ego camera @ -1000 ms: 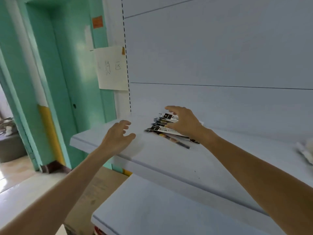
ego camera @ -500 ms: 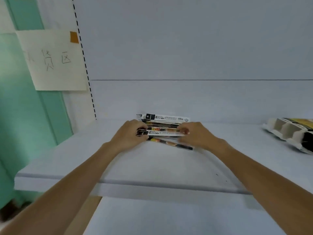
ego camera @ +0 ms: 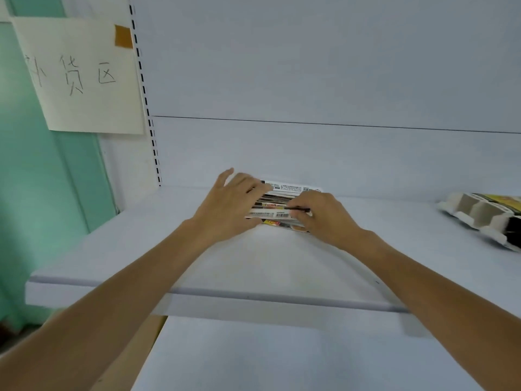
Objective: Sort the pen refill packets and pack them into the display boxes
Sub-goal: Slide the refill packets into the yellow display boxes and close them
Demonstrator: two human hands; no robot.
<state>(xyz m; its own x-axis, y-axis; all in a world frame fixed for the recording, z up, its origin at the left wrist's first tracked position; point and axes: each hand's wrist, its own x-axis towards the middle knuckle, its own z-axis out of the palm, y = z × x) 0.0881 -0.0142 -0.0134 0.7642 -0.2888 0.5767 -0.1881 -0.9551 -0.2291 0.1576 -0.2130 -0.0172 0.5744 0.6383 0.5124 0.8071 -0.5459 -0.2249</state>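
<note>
A loose pile of pen refill packets (ego camera: 284, 197), white cards with barcodes and black and orange print, lies at the back of the white shelf (ego camera: 253, 266). My left hand (ego camera: 228, 206) lies over the pile's left end with its fingers stretched and spread across the top packets. My right hand (ego camera: 324, 218) is at the pile's right end, its fingers curled round the ends of the front packets. Both hands hide the pile's ends. A cardboard display box (ego camera: 479, 214) with compartments lies on the shelf at the far right, apart from both hands.
A lower white shelf (ego camera: 282, 359) juts out beneath the front edge. A handwritten paper sign (ego camera: 79, 77) is taped to the green wall at the left, beside the slotted shelf upright (ego camera: 146, 100). The white back panel stands right behind the pile.
The view swung right and closed in on the shelf. My left hand came from the shelf's left edge onto the pile and then spread its fingers over it; my right hand stayed at the pile's right end.
</note>
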